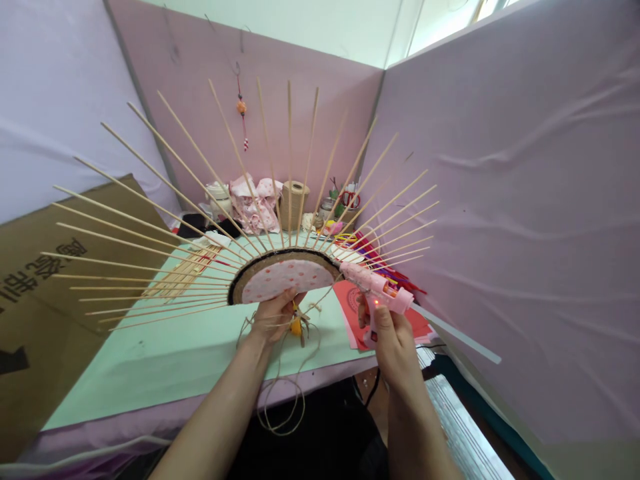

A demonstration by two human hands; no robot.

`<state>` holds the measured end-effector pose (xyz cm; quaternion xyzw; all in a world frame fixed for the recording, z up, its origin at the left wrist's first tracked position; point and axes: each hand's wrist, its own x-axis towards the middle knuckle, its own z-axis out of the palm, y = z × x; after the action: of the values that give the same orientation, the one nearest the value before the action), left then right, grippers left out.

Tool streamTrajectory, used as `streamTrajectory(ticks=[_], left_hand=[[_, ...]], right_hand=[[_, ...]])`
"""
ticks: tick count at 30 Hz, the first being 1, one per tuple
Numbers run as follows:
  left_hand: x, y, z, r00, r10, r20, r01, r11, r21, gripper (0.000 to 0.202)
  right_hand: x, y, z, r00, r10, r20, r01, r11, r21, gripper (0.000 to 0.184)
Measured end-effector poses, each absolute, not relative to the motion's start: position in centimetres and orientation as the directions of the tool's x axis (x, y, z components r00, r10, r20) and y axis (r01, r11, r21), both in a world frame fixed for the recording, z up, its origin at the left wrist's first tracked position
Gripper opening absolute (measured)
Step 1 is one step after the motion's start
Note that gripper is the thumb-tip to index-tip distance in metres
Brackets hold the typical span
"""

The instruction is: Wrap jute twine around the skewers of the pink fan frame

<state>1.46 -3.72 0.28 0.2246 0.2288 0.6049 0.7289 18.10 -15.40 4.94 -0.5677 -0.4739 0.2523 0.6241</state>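
Observation:
My left hand point(274, 315) grips a half-round craft piece point(285, 279) at its straight lower edge. Its middle is white cloth with red dots, bordered by a brown band and a black rim. Thin wooden sticks point(289, 160) fan out from the curved edge. In my right hand point(393, 333) is a pink hot glue gun point(373, 280), its nozzle at the right end of the rim. A long whitish glue stick point(457, 333) juts from its back, and a light on it glows orange. Loose twine point(280, 380) dangles below my left hand, beside a yellow item point(297, 325) I cannot identify.
Loose wooden sticks point(187, 270) lie on the green tabletop point(185, 360) at left, near a leaning cardboard sheet point(75, 267). Behind stand a twine spool point(294, 203), dotted cloth point(255, 200) and red-handled scissors point(350, 199). Red paper point(350, 310) lies under the glue gun.

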Motion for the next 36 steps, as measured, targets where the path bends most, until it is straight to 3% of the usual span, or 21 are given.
streamTrajectory(ticks=[4,6,9,12,15,17,25,28,31,33,36], left_hand=[[1.5,-3.6,0.4,0.117,0.990,-0.078,-0.798,0.140,0.586,0.030],[1.5,-3.5,0.5,0.059,0.994,-0.089,-0.821,0.099,0.562,0.030],[1.4,-3.0,0.4,-0.014,0.992,-0.126,-0.848,0.055,0.528,0.028],[1.2,-2.5,0.3,-0.058,0.985,-0.165,-0.864,0.033,0.502,0.025],[1.1,-2.3,0.2,-0.065,0.980,-0.188,-0.868,0.037,0.495,0.018],[1.1,-2.3,0.3,-0.063,0.977,-0.206,-0.869,0.048,0.492,0.015],[1.2,-2.6,1.0,-0.072,0.965,-0.251,-0.878,0.058,0.476,0.012],[1.2,-2.6,1.1,-0.046,0.963,-0.265,-0.889,0.081,0.450,0.012],[1.3,-2.6,1.0,-0.017,0.966,-0.259,-0.890,0.103,0.445,0.009],[1.4,-2.5,0.9,-0.027,0.971,-0.236,-0.891,0.084,0.447,0.008],[1.7,-2.4,0.7,-0.047,0.981,-0.186,-0.894,0.041,0.447,0.011]], right_hand=[[18.0,-15.2,4.5,0.489,0.792,0.365,0.120,0.353,-0.928,0.045],[18.5,-14.8,4.3,0.545,0.749,0.377,0.177,0.337,-0.925,0.044],[20.1,-12.9,3.5,0.568,0.698,0.435,0.449,0.180,-0.875,0.042],[21.8,-9.6,2.0,0.478,0.728,0.491,0.750,-0.048,-0.659,0.035],[22.2,-6.1,0.4,0.406,0.842,0.355,0.890,-0.277,-0.363,0.031],[21.9,-4.2,-0.3,0.381,0.883,0.274,0.913,-0.314,-0.259,0.031],[20.6,-2.4,0.1,0.351,0.914,0.202,0.924,-0.304,-0.232,0.037],[20.2,-4.1,2.1,0.262,0.889,0.376,0.946,-0.158,-0.283,0.031],[19.0,-5.7,4.3,0.057,0.732,0.678,0.932,0.205,-0.299,0.027],[17.9,-6.0,5.2,-0.079,0.611,0.788,0.904,0.378,-0.202,0.028],[16.5,-5.1,6.2,-0.264,0.529,0.806,0.889,0.458,-0.009,0.028]])
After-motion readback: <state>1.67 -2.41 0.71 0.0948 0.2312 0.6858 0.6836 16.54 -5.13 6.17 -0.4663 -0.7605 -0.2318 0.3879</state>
